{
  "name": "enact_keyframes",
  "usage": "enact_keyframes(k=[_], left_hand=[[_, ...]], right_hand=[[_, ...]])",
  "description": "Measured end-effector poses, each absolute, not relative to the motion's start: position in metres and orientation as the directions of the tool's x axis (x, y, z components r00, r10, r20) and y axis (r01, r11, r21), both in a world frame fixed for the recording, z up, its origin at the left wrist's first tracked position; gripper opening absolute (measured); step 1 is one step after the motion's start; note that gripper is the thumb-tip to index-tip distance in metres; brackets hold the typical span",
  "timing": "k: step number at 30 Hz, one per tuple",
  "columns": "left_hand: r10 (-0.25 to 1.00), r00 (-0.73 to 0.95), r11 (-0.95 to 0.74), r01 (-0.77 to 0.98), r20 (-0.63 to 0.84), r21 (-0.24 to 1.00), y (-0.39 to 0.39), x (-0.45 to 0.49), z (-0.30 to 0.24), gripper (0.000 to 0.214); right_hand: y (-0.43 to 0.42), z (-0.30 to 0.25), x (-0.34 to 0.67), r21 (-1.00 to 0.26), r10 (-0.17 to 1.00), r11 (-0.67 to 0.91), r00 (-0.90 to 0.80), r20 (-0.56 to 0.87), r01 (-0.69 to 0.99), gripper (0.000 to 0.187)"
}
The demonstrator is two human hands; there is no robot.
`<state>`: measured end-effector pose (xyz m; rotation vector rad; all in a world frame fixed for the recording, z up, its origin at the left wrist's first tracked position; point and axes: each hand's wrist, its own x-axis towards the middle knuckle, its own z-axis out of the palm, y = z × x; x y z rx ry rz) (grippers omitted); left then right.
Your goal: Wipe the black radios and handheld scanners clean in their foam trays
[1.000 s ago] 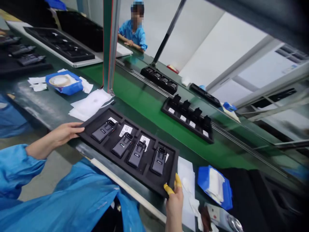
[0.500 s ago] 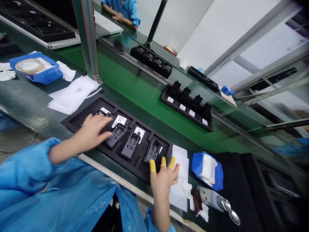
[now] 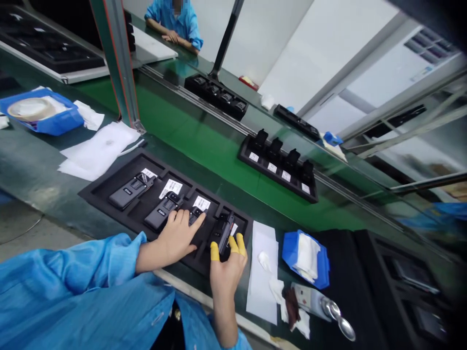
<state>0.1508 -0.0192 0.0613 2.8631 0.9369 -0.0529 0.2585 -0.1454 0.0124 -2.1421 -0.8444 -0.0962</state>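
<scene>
A black foam tray [image 3: 95,190] lies in front of me, holding several black handheld devices, each with a white lettered label and a clip-like part near its top. The leftmost device [image 3: 128,190] and the one beside it [image 3: 159,214] lie face up. My left hand [image 3: 178,236] rests over the third device [image 3: 198,214], fingers stretched out, covering most of it. With yellow finger covers on its fingertips, my right hand [image 3: 226,270] grips the rightmost device [image 3: 221,231] by its lower end. That device is tipped, its side showing. White barcode stickers [image 3: 170,188] show in the tray behind the devices.
White paper [image 3: 260,277] and a blue bin [image 3: 324,265] with white cloths lie right of the tray. Another blue bin [image 3: 54,124] with tape stands left. A narrow black tray [image 3: 277,170] sits behind, along the green panel. A co-worker [image 3: 175,29] sits beyond the glass.
My left hand has moved right, from the leftmost devices to the third one, uncovering the leftmost. My right hand has closed on the rightmost device, which has turned from face up onto its side.
</scene>
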Motion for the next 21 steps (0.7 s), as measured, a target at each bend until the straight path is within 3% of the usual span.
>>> enact_keyframes(k=[3,6,11,13,16,19,21], left_hand=[[0.581,0.806,-0.800,0.591,-0.112,0.105,-0.015,0.155,0.064,0.092],[0.589,0.795,-0.775,0.607,-0.145,0.178,-0.007,0.155,0.064,0.093],[0.631,0.759,-0.612,0.615,-0.161,0.498,0.011,0.148,0.062,0.099],[0.639,0.744,-0.444,0.565,-0.196,0.695,0.019,0.147,0.059,0.103],[0.580,0.749,0.015,0.383,-0.320,0.924,0.024,0.145,0.053,0.107],[0.469,0.793,0.455,0.160,-0.388,0.876,0.021,0.142,0.046,0.116],[0.456,0.799,0.550,0.094,-0.392,0.830,0.018,0.139,0.042,0.123]], right_hand=[[-0.143,0.015,0.259,-0.767,0.555,-0.385,0.793,0.252,0.513,0.058],[-0.141,0.018,0.256,-0.833,0.543,-0.380,0.826,0.150,0.401,0.061],[-0.137,0.014,0.248,-0.796,0.534,-0.397,0.821,0.205,0.457,0.059],[-0.137,0.010,0.246,-0.763,0.535,-0.409,0.809,0.243,0.500,0.059],[-0.138,0.007,0.243,-0.746,0.532,-0.418,0.805,0.261,0.518,0.062],[-0.137,0.013,0.241,-0.755,0.526,-0.455,0.827,0.199,0.472,0.071],[-0.134,0.020,0.241,-0.765,0.513,-0.502,0.851,0.114,0.404,0.082]])
